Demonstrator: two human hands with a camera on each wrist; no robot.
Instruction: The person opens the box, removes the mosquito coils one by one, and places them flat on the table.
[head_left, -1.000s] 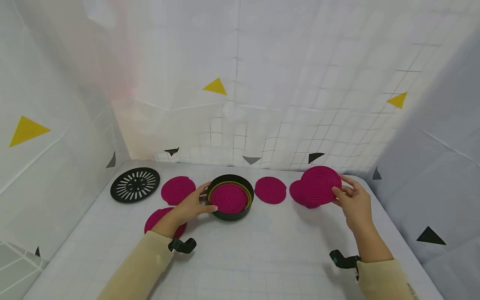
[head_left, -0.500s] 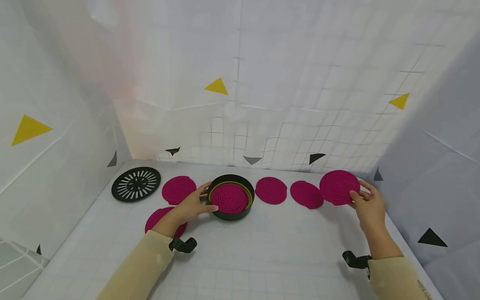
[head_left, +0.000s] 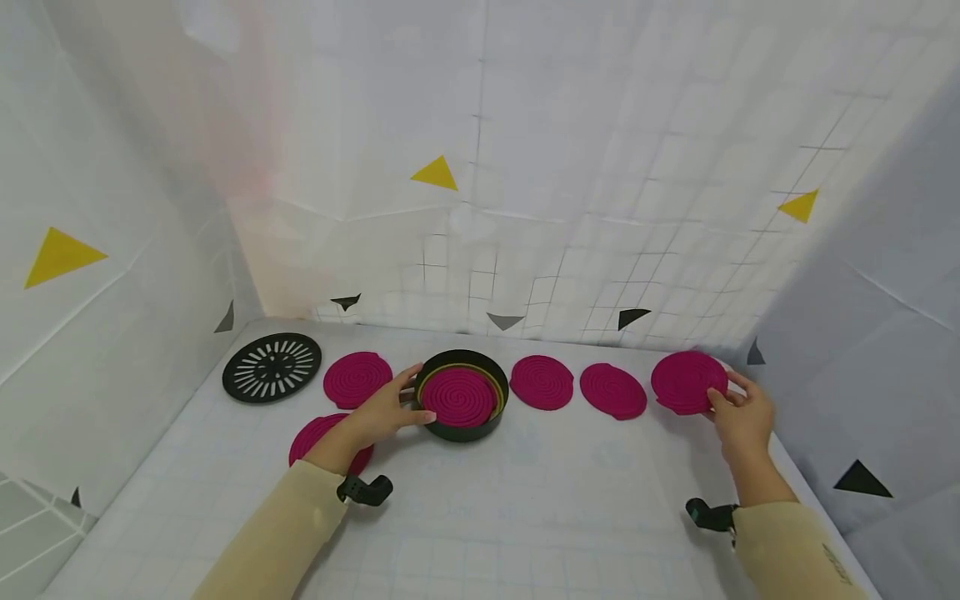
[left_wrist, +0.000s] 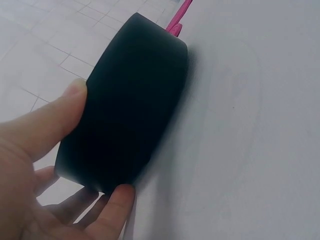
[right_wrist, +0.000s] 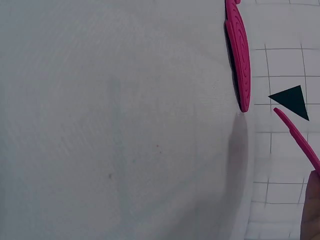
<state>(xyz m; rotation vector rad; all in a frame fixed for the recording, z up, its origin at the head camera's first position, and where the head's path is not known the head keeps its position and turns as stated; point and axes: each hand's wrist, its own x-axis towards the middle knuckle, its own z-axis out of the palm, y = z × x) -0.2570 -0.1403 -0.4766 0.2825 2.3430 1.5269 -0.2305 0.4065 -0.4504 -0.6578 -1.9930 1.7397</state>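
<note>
A magenta round coaster with spiral ridges is pinched between the thumb and fingers of my right hand, at the table's far right. It is tilted, and in the right wrist view the coaster shows edge-on, off the table. My left hand grips the side of a black round coaster holder, thumb at the front and fingers behind. In the left wrist view the holder's dark wall fills the grasp. Inside the holder lies another magenta coaster, with a yellow-green ring showing round it.
Flat on the table lie magenta coasters: one right of the holder, one farther right, one to the left, and one partly under my left forearm. A black slotted disc lies far left. White sheeting stands behind.
My right hand has moved right and then lower with its coaster, uncovering the coaster on the table that it overlapped. The left hand and holder have stayed put.
</note>
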